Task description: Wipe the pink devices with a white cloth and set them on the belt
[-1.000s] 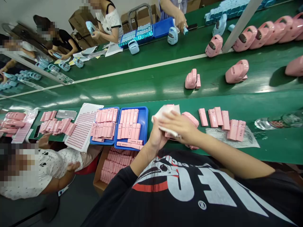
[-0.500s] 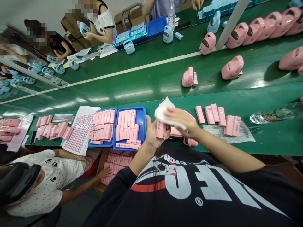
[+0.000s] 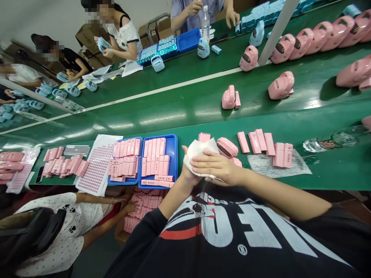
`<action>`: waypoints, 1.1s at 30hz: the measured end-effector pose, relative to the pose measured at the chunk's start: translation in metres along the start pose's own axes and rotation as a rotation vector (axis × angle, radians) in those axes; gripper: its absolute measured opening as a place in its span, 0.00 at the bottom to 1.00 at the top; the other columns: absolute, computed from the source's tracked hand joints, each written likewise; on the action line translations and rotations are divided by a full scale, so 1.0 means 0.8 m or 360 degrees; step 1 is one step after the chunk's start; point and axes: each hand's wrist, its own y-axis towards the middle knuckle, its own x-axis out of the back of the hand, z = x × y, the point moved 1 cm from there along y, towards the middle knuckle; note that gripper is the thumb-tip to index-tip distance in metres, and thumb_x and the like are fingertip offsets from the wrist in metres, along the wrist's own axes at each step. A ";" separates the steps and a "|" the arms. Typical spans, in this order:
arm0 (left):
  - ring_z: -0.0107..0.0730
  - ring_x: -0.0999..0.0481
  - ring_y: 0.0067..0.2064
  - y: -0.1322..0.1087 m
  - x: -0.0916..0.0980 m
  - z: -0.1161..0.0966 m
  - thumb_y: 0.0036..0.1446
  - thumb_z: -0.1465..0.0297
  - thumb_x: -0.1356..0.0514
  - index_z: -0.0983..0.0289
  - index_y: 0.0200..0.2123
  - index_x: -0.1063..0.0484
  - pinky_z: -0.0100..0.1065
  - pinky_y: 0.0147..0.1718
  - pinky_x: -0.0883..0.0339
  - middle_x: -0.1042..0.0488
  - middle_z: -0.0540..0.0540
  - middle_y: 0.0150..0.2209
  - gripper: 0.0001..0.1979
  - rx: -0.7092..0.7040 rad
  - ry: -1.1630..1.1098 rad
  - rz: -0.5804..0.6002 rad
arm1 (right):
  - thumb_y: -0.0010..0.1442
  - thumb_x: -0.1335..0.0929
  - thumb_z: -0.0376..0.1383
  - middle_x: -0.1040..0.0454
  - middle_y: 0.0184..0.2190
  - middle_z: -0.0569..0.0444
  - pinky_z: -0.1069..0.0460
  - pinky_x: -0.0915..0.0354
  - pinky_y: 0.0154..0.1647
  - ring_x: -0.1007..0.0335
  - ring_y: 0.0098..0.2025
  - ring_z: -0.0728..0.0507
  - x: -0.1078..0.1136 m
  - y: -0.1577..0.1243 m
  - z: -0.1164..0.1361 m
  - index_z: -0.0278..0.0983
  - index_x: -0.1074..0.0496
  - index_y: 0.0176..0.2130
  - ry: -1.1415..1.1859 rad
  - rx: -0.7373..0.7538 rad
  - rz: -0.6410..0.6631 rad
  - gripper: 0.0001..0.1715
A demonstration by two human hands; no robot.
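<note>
The wipe (image 3: 198,148) looks soft and matt, cloth or paper, can't tell. Pink cases (image 3: 281,87) are super glossy plastic, blue trays (image 3: 174,154) smooth plastic, bag (image 3: 301,166) crinkly clear film, boxes (image 3: 94,34) matt cardboard.

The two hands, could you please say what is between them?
Head view: a white cloth lies between left hand and right hand; anything beneath is hidden.

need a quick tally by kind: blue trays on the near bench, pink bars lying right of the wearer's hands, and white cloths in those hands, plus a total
Blue trays: 2
Pink bars: 6
White cloth: 1
Total: 9
</note>
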 end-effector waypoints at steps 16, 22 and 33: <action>0.27 0.27 0.23 -0.001 -0.014 0.000 0.63 0.59 0.51 0.67 0.36 0.28 0.26 0.19 0.33 0.27 0.52 0.24 0.18 -0.0160 -0.0008 -0.0104 | 0.68 0.43 0.40 0.42 0.62 0.48 0.40 0.48 0.65 0.53 0.66 0.41 0.006 0.008 -0.008 0.37 0.40 0.61 0.0081 -0.0578 -0.0555 0.25; 0.26 0.30 0.19 0.002 -0.007 -0.009 0.63 0.55 0.56 0.67 0.30 0.27 0.27 0.17 0.34 0.29 0.53 0.20 0.26 0.0011 -0.0020 0.0000 | 0.65 0.39 0.37 0.28 0.52 0.50 0.46 0.51 0.66 0.40 0.60 0.43 -0.012 -0.013 0.007 0.36 0.29 0.52 0.0017 -0.0035 -0.0189 0.18; 0.26 0.28 0.21 0.011 -0.017 0.012 0.62 0.54 0.53 0.68 0.28 0.27 0.25 0.19 0.33 0.28 0.53 0.23 0.25 -0.0100 0.0048 -0.0053 | 0.68 0.44 0.42 0.44 0.63 0.47 0.42 0.46 0.64 0.51 0.65 0.40 0.006 0.001 -0.015 0.36 0.39 0.61 0.0125 -0.0840 -0.0680 0.26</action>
